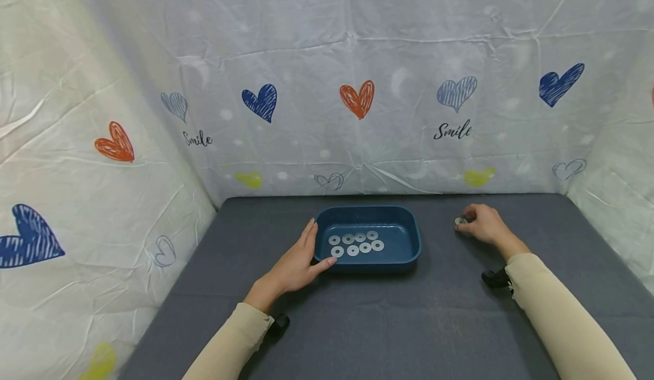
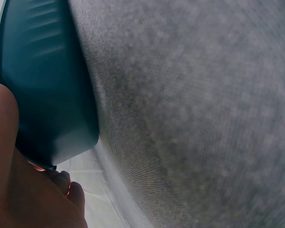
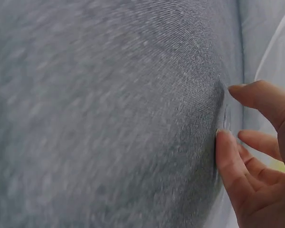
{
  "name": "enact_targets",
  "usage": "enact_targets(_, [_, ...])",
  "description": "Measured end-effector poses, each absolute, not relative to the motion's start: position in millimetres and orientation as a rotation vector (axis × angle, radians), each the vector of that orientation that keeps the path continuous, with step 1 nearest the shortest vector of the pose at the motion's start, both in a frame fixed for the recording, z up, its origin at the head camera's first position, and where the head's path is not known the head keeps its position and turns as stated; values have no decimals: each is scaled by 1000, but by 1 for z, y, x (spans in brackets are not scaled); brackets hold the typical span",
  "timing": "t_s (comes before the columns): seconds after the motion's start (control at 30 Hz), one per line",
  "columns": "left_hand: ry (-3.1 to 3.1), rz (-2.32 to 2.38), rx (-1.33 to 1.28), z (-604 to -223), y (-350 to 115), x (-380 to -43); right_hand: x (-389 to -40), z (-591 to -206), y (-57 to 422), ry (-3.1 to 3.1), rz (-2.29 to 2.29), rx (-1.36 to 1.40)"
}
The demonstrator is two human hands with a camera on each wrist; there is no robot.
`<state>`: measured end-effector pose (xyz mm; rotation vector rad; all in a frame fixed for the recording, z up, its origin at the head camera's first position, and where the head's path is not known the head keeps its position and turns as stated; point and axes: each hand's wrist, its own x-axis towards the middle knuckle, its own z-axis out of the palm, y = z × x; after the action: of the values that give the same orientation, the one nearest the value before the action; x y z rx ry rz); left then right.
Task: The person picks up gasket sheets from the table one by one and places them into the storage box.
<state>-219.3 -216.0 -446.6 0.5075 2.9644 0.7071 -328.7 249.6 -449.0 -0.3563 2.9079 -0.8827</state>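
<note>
A dark blue rectangular tray (image 1: 401, 238) stands on the grey cloth, with several pale flat washers in two rows on its floor. My left hand (image 1: 293, 263) rests against the tray's left side, fingers along the wall and thumb at the front rim. In the left wrist view the tray's outer wall (image 2: 52, 90) fills the upper left beside my hand. Right of the tray, my right hand (image 1: 485, 224) pinches one washer (image 1: 457, 221) by its edges, low over the cloth. That washer shows nearly edge-on between the fingertips (image 3: 223, 137) in the right wrist view.
Grey cloth (image 1: 383, 323) covers the table on all sides of the tray. A white curtain (image 1: 306, 62) printed with hearts hangs along the back edge and both sides. Dark straps (image 1: 495, 279) sit at both wrists, below the light sleeves.
</note>
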Motion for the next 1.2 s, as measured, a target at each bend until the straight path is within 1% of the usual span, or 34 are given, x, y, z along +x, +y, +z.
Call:
enact_targets(0.43, [2956,700,504,-446,-216,-219,-332,-450,247,2886,-938,-306])
enact_targets(0.63, [2962,700,494,-447,-215,-219,-332,-447,246,2869,-909,-313])
enact_targets(0.87, [2966,701,500,-448,-215,-219,-330,-449,247,2858,-863,-245])
enact_targets(1.2, [2963,725,495,-448,-215,-219,-327,-454,244,2951,-835,-279])
